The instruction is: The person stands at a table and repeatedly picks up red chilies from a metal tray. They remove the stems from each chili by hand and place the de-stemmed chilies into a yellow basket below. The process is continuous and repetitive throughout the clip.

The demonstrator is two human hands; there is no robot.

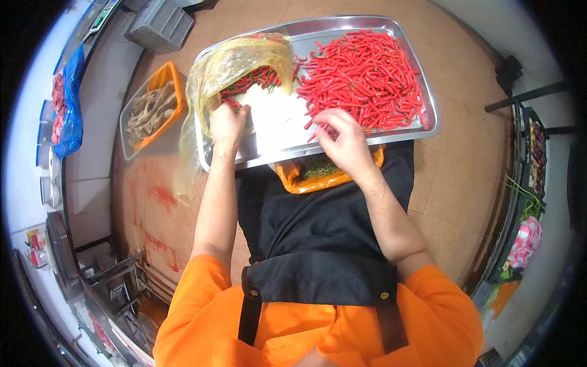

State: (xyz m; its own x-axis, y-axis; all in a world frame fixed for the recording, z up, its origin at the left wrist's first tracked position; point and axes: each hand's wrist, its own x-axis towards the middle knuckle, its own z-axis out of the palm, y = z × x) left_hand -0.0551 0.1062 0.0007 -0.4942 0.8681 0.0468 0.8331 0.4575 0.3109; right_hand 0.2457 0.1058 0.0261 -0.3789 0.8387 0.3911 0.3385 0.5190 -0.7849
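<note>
A large steel tray (pixel 316 149) lies before me, with a heap of red chilli peppers (pixel 367 78) on its right side. On its left side rests a yellow translucent plastic bag (pixel 229 57) whose mouth shows more red chillies with green stems (pixel 263 79). My left hand (pixel 229 124) is at the bag's mouth, fingers closed around or against chillies there. My right hand (pixel 341 137) is at the heap's near left edge, fingers bent; whether it holds a chilli is unclear. Below the tray's near edge, an orange plastic bag (pixel 316 184) holds green stems (pixel 318 166).
Left of the tray stands a clear bin with an orange liner (pixel 176 80) and brownish, crumpled contents. A grey plastic crate (pixel 160 25) is beyond it. A counter with a blue bag (pixel 71 105) runs along the left; a shelf with vegetables (pixel 536 160) is at right.
</note>
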